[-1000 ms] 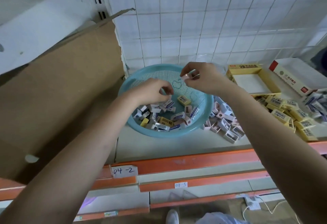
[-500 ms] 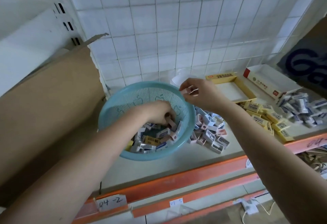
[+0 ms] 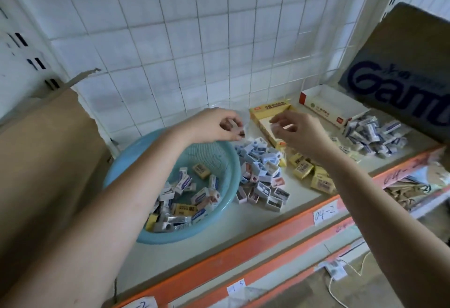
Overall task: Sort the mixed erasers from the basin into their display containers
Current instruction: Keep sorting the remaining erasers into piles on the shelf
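Pinching a pinkish eraser (image 3: 234, 128), the left hand (image 3: 215, 125) hovers mid-frame, the matching pile (image 3: 261, 173) just below-right of it and the basin (image 3: 126, 169) lower left. The right hand (image 3: 300, 133), nearer the yellow box (image 3: 267, 108), pinches a white eraser (image 3: 276, 126).

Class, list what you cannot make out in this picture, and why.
Head view:
- Labels on erasers in the basin: too small, blurred.
- Piece in the right hand: mostly covered by its fingers.
- Blue lettering on the cardboard: cut by the right edge.
- Yellow box interior: partly behind the right hand.
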Demonstrator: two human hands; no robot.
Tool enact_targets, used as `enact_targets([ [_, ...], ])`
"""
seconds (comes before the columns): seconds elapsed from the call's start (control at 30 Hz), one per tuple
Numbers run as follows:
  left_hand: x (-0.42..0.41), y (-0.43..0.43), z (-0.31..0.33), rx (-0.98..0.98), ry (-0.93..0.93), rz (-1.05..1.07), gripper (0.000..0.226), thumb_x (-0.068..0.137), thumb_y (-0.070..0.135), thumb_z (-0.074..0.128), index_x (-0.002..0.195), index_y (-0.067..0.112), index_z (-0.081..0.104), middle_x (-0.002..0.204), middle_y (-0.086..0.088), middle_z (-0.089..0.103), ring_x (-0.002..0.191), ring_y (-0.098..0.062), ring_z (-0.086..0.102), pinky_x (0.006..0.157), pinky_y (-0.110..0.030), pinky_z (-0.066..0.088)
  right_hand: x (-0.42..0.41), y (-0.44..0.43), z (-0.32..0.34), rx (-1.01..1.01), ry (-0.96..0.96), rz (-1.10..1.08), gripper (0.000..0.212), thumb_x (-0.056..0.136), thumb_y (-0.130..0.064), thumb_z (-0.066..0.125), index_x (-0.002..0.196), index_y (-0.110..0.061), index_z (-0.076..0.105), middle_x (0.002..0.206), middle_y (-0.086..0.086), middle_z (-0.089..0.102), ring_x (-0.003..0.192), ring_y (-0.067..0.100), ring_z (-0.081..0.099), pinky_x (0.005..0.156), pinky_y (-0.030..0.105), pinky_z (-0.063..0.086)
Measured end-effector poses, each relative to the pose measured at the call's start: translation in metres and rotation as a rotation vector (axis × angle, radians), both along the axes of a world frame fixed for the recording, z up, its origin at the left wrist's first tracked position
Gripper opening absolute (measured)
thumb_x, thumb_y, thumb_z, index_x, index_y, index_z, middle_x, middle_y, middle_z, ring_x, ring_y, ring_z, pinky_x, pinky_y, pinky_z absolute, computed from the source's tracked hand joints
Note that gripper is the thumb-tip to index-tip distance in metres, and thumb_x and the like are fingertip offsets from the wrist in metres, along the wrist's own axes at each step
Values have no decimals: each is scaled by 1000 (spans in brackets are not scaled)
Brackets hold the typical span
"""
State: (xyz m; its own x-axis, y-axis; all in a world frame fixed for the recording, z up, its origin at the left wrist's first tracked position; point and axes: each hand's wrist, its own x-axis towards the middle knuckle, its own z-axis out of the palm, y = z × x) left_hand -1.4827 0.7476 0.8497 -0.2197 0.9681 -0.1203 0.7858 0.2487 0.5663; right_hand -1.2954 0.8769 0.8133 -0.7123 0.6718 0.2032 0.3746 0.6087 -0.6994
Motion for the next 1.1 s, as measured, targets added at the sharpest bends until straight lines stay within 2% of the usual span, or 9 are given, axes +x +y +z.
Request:
enact_targets([
  [0.07, 18, 15, 4, -18, 61, -84, 32, 81, 35, 72, 112, 29, 63, 104, 12, 60, 96, -8, 56, 80, -21, 41, 17, 2, 1, -2, -11, -14, 15, 90, -25, 59, 104, -22, 63, 99, -8, 65, 83, 4, 63, 72, 23, 54],
  [0.2, 38, 28, -6, -131, 192, -192, 32, 83, 24, 71, 114, 20, 64, 104, 10, 60, 94, -10, 56, 78, -21, 40, 37, 0, 7, -8, -40, 9, 13, 91, -24, 58, 103, -27, 59, 92, -14, 61, 82, -3, 60, 61, 12, 47],
  [0.3, 40, 27, -16, -163, 196, -192, 32, 83, 22, 71, 114, 19, 63, 110, 3, 64, 95, -12, 58, 80, -23, 45, 40, 0, 12, -28, -34, 3, 11, 91, -26, 58, 100, -31, 58, 92, -14, 63, 81, 0, 63, 66, 17, 52],
  [0.47, 32, 12, -11, -76, 176, -121, 29, 86, 24, 67, 115, 23, 62, 116, 10, 60, 101, -6, 52, 83, -18, 36, 29, -6, 15, -17, -49, 29, 17, 89, -24, 61, 106, -25, 60, 95, -11, 63, 83, 2, 62, 72, 18, 51],
  [0.67, 16, -25, -15, 0, 157, -31, 21, 85, 23, 68, 102, 34, 63, 113, 14, 55, 106, -8, 51, 94, -29, 40, -2, -21, 9, -16, -124, 157, 24, 89, -24, 61, 112, -18, 63, 103, 0, 66, 90, 13, 62, 86, 29, 53],
  [0.8, 2, -53, -20, 12, 142, 40, 22, 83, 24, 69, 96, 39, 60, 117, 16, 54, 111, -6, 49, 98, -28, 37, -18, -26, 5, -25, -120, 145, 21, 90, -22, 58, 111, -20, 63, 99, -2, 64, 84, 14, 61, 76, 24, 51],
  [0.93, -6, -74, -22, -8, 162, 102, 19, 84, 28, 69, 97, 37, 61, 121, 13, 55, 110, -6, 47, 93, -27, 35, -31, -32, 7, -79, 4, 92, 19, 91, -14, 55, 109, -17, 62, 99, -1, 64, 82, 18, 63, 75, 32, 55],
  [1.1, -11, -100, -26, -60, 158, 179, 21, 83, 29, 70, 88, 44, 57, 119, 15, 56, 105, -12, 55, 92, -32, 43, -56, -50, 13, 27, 14, 162, 20, 89, -14, 56, 105, -19, 66, 92, -8, 64, 80, 6, 59, 70, 15, 46],
])
